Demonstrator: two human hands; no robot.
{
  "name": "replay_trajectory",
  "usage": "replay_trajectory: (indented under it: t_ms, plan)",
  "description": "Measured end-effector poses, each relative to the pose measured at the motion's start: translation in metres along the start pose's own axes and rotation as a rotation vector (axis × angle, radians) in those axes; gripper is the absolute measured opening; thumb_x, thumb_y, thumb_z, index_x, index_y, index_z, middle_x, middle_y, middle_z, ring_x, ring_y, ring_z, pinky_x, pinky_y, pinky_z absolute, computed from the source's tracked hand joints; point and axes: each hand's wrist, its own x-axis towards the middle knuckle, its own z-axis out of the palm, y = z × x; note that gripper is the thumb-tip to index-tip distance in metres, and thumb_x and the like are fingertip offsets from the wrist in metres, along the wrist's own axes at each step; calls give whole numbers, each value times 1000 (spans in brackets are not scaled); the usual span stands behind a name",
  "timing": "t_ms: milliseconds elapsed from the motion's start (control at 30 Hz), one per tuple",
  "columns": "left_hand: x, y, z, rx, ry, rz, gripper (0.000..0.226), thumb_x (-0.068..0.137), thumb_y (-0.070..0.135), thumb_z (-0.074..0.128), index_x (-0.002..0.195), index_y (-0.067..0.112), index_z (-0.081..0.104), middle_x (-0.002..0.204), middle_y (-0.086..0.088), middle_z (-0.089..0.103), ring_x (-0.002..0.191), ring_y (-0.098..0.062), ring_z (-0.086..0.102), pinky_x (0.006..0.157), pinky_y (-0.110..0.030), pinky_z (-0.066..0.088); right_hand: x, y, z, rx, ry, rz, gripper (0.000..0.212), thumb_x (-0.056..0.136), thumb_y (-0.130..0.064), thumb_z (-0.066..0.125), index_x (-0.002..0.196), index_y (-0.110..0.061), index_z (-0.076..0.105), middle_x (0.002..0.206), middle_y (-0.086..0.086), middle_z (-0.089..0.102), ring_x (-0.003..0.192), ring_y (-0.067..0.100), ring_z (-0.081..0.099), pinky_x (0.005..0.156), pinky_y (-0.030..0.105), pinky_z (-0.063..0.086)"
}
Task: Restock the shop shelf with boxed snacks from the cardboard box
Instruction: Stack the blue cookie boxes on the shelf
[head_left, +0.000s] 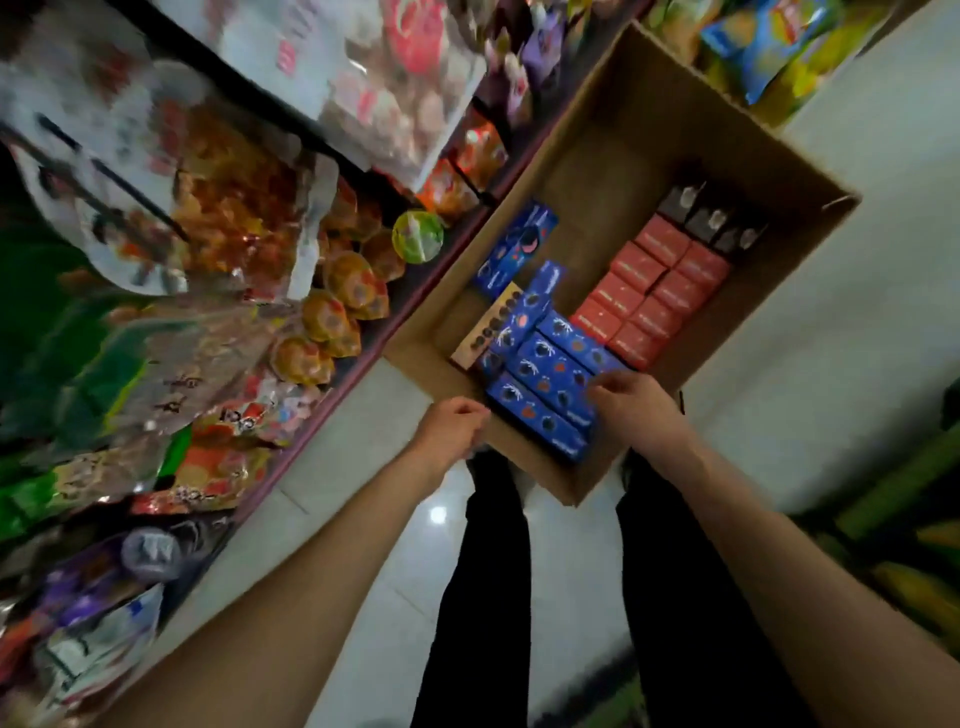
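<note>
The step in hand looks like the pick: drawing boxed snacks out of the cardboard box (613, 171) before they go to the shelf (322, 364).

The box stands open on the floor (857, 338), its long side against the shelf foot, running from 6 o'clock up toward 1 o'clock of the view. Inside, blue boxes (550, 374) lie stacked at the near end, some tipped on edge toward 11 o'clock; red boxes (649, 296) fill two neat rows at 3 o'clock of them, and a few dark boxes (711, 218) sit at the far end.

The right hand (634, 400) reaches over the near wall, fingers bent down onto the nearest blue boxes; whether it has a firm hold yet, I cannot tell. The left hand (452, 421) rests at the near rim of the box, fingers curled; it seems to grip the cardboard edge, though blur leaves that unsure.

The shelf, at 9 o'clock of the box, is crowded with bagged snacks (234, 218).

Next, I judge, the right hand must close round one or more blue boxes, lift them clear of the wall, and swing toward 9 o'clock to find a gap on the shelf.
</note>
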Motion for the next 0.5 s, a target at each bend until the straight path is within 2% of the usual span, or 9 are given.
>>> replay_trajectory:
  t_ms: [100,200,267,333,367,400,433,467,500]
  plan:
    - [66,-19,14,3,3,-66,12,97,5,51,102,9,61,96,-14,60,75,-18,55,48,-20,47,61,36,27,-49,-91,68,17,92,-23,60,83,-10,65,73,3,64,64,13,56,63,26,45]
    - [136,-22,25,-25,21,-101,11,97,7,52,92,11,61,91,-11,58,80,-19,54,63,-26,49,119,62,45,-108,-109,98,17,92,-19,60,76,-15,61,65,-3,58,61,10,52,61,26,42]
    - [181,-22,33,-29,27,-92,19,97,7,50,81,16,55,83,-7,55,73,-16,52,66,-27,45,154,75,53,-168,-115,104,14,92,-15,56,80,-10,60,69,3,56,68,19,53,67,27,39]
    - [215,-19,41,-14,42,-80,20,97,8,53,80,19,52,85,-5,55,71,-14,52,64,-27,45,182,83,57,-269,-95,101,9,93,-15,54,88,-10,60,76,4,55,80,26,58,67,27,38]
    - [231,-19,45,11,43,-74,14,96,10,56,84,18,55,92,-6,59,76,-16,55,70,-30,49,194,85,58,-303,-76,95,10,93,-17,55,97,-9,61,81,3,55,81,28,60,65,27,38]
    - [242,-19,49,53,29,-61,3,95,13,58,96,16,59,102,-7,62,86,-20,59,81,-34,52,204,85,58,-325,-63,88,21,93,-18,58,110,-7,61,85,2,54,76,26,61,59,28,39]
    - [255,-20,54,96,9,-67,19,94,17,60,112,12,59,112,-9,64,97,-24,62,91,-39,53,213,85,59,-344,-62,81,33,94,-21,59,123,-5,57,91,2,54,67,20,58,52,28,40]
    - [264,-22,58,131,-8,-88,33,93,20,61,124,8,55,118,-11,64,104,-27,63,96,-42,52,220,85,59,-357,-74,74,43,94,-23,60,132,-5,51,97,3,53,60,16,54,49,27,40]
    - [270,-23,61,147,-13,-93,35,92,20,61,124,8,55,118,-11,65,104,-28,64,94,-43,53,227,86,60,-366,-91,68,48,94,-24,60,137,-5,47,104,4,54,60,16,54,49,28,41]
